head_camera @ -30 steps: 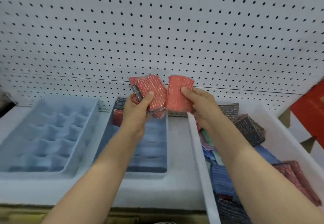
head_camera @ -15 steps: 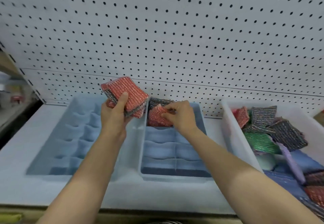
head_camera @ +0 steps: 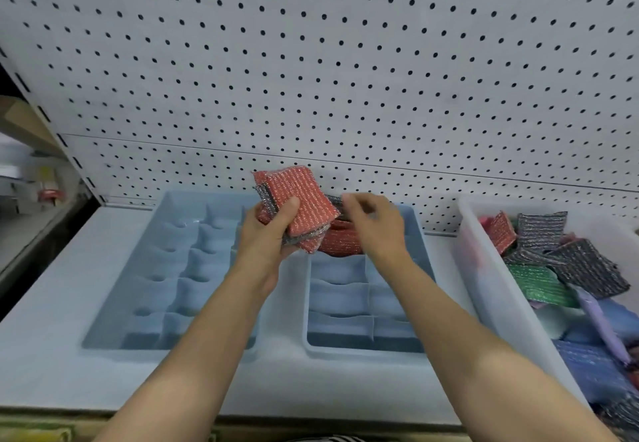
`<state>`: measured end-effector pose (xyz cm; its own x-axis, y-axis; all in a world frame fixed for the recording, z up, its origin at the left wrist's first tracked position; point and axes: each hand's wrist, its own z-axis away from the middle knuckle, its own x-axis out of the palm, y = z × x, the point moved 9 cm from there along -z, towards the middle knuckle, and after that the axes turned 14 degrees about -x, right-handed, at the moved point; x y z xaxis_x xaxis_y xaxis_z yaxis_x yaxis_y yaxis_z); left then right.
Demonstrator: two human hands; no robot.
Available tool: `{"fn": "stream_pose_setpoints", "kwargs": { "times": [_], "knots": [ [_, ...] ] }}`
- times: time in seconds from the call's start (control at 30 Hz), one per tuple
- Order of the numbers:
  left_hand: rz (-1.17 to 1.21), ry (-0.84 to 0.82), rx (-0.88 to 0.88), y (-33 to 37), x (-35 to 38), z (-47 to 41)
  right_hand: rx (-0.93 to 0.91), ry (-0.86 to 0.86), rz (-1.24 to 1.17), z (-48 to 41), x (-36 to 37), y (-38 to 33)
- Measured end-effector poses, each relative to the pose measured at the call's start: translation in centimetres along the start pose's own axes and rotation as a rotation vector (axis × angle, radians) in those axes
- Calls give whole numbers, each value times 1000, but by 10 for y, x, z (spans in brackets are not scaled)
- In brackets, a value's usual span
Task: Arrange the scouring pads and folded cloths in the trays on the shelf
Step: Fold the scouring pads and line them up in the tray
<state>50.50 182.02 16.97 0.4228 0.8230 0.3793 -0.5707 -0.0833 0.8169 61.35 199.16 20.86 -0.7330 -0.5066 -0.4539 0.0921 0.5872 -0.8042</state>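
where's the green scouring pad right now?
Head view, far right: the green scouring pad lies in the white bin, just in front of the dark grey pads.

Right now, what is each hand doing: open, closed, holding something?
Left hand: gripping a stack of scouring pads.
Right hand: blurred beside the stack; cannot tell whether it holds anything.

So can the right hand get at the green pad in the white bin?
Probably yes: the right hand looks empty, the white bin is open-topped, and most of the green pad lies uncovered.
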Motion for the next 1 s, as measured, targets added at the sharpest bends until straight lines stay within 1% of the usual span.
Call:
{"fn": "stream_pose_setpoints", "kwargs": {
  "times": [0.03, 0.07, 0.13, 0.17, 0.23, 0.3, 0.33, 0.37, 0.4, 0.47, 0.57, 0.67, 0.7, 0.77, 0.83, 0.93, 1.0],
  "knots": [
    [-15, -18, -3, -1, 6, 0, 174, 8, -243, 3, 3, 0],
    [-35, -39, -7, -2, 13, 1, 300, -46, -431, 6, 11, -3],
    [-65, -75, -9, -5, 25, 3, 408, -167, -590, 12, 24, -9],
    [-65, -82, -9, -6, 29, 3, 432, -182, -631, 13, 25, -10],
    [-48, -73, -11, -8, 29, 3, 511, -121, -758, 15, 22, -4],
    [-9, -25, -1, -8, 20, 2, 604, 27, -916, 16, 11, 11],
    [21, 19, 9, -5, 12, 0, 598, 104, -922, 16, 2, 20],
    [55, 69, 19, -2, 4, -1, 557, 140, -843, 15, -7, 29],
    [86, 116, 27, 1, -5, -2, 501, 140, -730, 15, -14, 34],
    [127, 175, 36, 7, -17, -3, 379, 85, -496, 17, -19, 42],
    [136, 197, 43, 10, -22, 1, 250, -55, -143, 21, -12, 49],
    [128, 192, 38, 7, -22, 5, 23, -132, 308, 19, -11, 36],
    [126, 190, 35, 6, -23, 6, -51, -147, 417, 19, -10, 27],
    [115, 185, 35, 4, -25, 7, -162, -170, 541, 17, -3, 14],
    [103, 184, 41, 4, -27, 9, -234, -203, 586, 17, 7, 12],
    [87, 178, 44, 2, -27, 11, -344, -319, 679, 24, 31, 14],
    [69, 166, 45, 2, -24, 13, -317, -396, 732, 26, 38, 22]
  ]
}}
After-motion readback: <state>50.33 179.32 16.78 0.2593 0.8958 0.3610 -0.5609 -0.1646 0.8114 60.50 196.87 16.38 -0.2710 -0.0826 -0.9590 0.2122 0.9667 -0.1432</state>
